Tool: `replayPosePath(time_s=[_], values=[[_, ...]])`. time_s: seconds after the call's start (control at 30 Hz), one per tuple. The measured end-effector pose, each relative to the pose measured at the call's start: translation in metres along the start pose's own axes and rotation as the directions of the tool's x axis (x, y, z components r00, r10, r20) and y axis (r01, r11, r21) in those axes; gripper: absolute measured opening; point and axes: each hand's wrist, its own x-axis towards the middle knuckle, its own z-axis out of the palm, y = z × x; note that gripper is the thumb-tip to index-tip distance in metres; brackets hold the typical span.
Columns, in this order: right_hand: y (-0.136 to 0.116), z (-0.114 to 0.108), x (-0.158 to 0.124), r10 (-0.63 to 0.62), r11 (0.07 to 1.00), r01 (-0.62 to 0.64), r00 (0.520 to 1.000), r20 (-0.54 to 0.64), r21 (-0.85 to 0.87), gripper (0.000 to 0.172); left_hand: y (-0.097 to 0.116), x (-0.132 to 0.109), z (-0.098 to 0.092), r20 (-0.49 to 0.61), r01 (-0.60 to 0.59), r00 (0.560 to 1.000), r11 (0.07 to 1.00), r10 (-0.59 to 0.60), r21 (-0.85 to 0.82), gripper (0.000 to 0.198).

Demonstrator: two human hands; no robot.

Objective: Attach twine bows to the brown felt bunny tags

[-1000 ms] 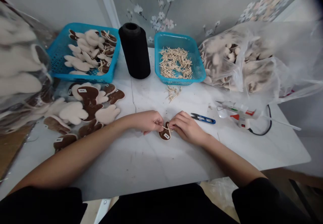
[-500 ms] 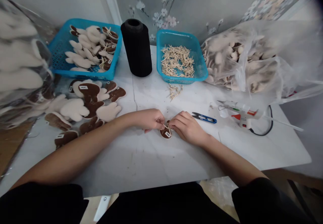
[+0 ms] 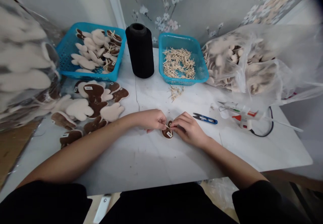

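A small brown plush piece [image 3: 167,133] with a white label lies on the white table [image 3: 151,163] between my two hands. My left hand [image 3: 151,119] pinches a thin beige string bow at the piece's top. My right hand [image 3: 188,128] presses its closed fingers on the same piece from the right. Most of the piece is hidden under my fingers.
Blue snips [image 3: 205,118] and a glue gun [image 3: 238,112] lie right of my hands. At the back stand a blue basket of plush pieces [image 3: 93,50], a black thread cone [image 3: 140,50], a blue tray of string bows [image 3: 179,62] and a clear bag of pieces [image 3: 252,62]. Loose plush pieces [image 3: 93,104] lie left.
My hands stay on the small brown piece, fingers shifting slightly closer at its top. The view has drifted a little, so everything sits slightly further right.
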Motion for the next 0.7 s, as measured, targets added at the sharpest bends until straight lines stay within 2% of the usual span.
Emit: replayPosePath(time_s=[0.2,0.53,0.7], values=[[0.0067,0.0042,-0.0015,-0.027,1.000,0.027,0.999,-0.020,0.010,0.009,-0.0042,0.0006,0.0010,-0.010,0.000,1.000,1.000,0.000,-0.019,0.020],[0.0100,0.0058,-0.0036,-0.131,0.988,0.132,0.991,0.010,-0.077,0.013,-0.0048,0.0005,0.0018,-0.017,-0.024,1.000,0.999,0.023,-0.044,0.019],[0.0095,0.0045,-0.0018,-0.113,0.994,0.113,0.993,-0.040,-0.004,0.013,-0.0024,-0.0012,0.0027,-0.042,-0.027,0.999,0.999,0.025,-0.046,0.018]])
